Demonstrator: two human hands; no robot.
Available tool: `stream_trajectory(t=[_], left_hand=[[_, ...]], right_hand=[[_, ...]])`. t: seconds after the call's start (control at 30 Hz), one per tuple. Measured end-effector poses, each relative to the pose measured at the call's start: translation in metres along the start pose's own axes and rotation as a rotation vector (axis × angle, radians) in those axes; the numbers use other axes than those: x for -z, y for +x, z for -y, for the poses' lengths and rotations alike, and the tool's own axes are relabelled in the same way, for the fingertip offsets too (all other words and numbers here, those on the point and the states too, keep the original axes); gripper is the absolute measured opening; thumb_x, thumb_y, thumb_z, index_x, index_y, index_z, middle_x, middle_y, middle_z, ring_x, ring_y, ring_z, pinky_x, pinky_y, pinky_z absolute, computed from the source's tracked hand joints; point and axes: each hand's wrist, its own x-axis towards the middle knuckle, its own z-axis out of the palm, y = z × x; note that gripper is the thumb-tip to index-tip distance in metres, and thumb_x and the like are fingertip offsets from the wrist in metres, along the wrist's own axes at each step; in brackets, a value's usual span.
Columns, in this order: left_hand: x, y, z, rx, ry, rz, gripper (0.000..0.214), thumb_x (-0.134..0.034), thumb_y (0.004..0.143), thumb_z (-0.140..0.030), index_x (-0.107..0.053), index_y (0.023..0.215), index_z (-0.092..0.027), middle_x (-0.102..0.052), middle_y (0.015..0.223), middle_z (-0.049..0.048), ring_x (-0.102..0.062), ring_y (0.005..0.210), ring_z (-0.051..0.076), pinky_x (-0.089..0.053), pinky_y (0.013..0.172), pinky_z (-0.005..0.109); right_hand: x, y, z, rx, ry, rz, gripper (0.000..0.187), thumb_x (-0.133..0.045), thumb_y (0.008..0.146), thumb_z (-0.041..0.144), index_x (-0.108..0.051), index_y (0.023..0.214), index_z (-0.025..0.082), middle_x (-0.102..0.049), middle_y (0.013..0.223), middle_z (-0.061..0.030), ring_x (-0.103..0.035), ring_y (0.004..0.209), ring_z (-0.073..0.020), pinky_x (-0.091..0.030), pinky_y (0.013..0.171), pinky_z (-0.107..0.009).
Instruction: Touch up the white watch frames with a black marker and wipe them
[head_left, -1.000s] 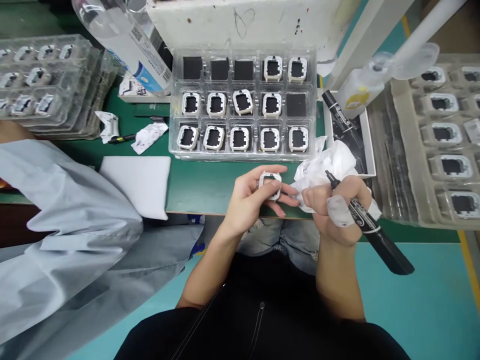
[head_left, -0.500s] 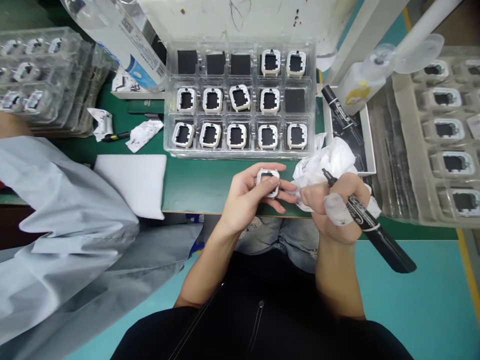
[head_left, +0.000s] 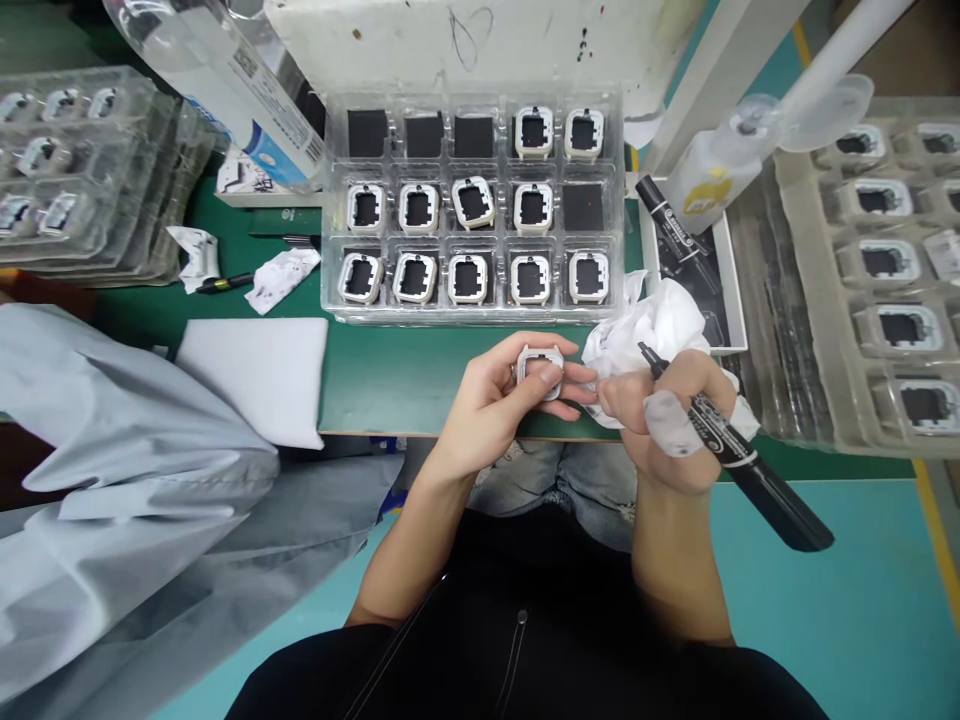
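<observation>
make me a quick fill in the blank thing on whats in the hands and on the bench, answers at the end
1. The left hand holds a small white frame, with its ____ laid over the frame.
2. The right hand grips a marker whose body is coloured ____.
3. In the central clear tray, the row nearest the hands holds ____ similar frames.
4. The tabletop is coloured ____.

Missing words: thumb; black; five; green

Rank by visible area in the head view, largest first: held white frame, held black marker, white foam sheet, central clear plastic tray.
1. Clear plastic tray
2. White foam sheet
3. Black marker, partly hidden by the right hand
4. White frame, partly covered by the left hand
</observation>
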Motion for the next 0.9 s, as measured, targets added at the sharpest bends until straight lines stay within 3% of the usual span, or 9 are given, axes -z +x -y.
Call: stream_trajectory(t=[0.3, 0.53, 0.73, 0.9], left_hand=[[0.004, -0.002, 0.002, -0.045, 0.026, 0.054, 0.029, -0.084, 0.11, -0.042, -0.079, 0.128, -0.021, -0.091, 0.122, 0.0133, -0.092, 0.108, 0.027, -0.076, 0.092, 0.034], [0.01, -0.001, 0.005, -0.066, -0.021, 0.112, 0.022, -0.082, 0.111, -0.037, -0.081, 0.128, -0.022, -0.091, 0.12, 0.0109, -0.091, 0.109, 0.027, -0.075, 0.092, 0.032], [0.006, -0.001, 0.003, -0.113, 0.05, 0.057, 0.022, -0.086, 0.107, -0.037, -0.086, 0.125, -0.025, -0.086, 0.111, 0.0062, -0.091, 0.099, 0.025, -0.075, 0.079, 0.027], [-0.006, 0.011, -0.023, -0.344, 0.265, -0.137, 0.022, -0.093, 0.1, -0.035, -0.09, 0.12, -0.025, -0.087, 0.112, 0.0073, -0.088, 0.093, 0.023, -0.07, 0.071, 0.028]], right_hand=[[-0.001, 0.0, 0.001, 0.014, 0.01, 0.004, 0.047, -0.08, 0.105, 0.032, -0.044, 0.075, 0.028, -0.029, 0.055, 0.0119, -0.017, 0.045, -0.0076, -0.022, 0.047, -0.029], [-0.005, 0.001, 0.005, -0.026, -0.004, -0.054, 0.053, -0.083, 0.103, 0.04, -0.041, 0.073, 0.028, -0.025, 0.055, 0.0116, -0.018, 0.044, -0.0081, -0.022, 0.048, -0.032], [-0.005, -0.007, 0.003, 0.028, -0.026, -0.045, 0.047, -0.077, 0.107, 0.03, -0.042, 0.077, 0.026, -0.034, 0.06, 0.0096, -0.03, 0.051, -0.0083, -0.029, 0.055, -0.031], [-0.002, -0.011, -0.002, 0.107, 0.029, -0.051, 0.041, -0.074, 0.11, 0.03, -0.044, 0.082, 0.026, -0.037, 0.064, 0.0096, -0.027, 0.053, -0.008, -0.026, 0.057, -0.03]])
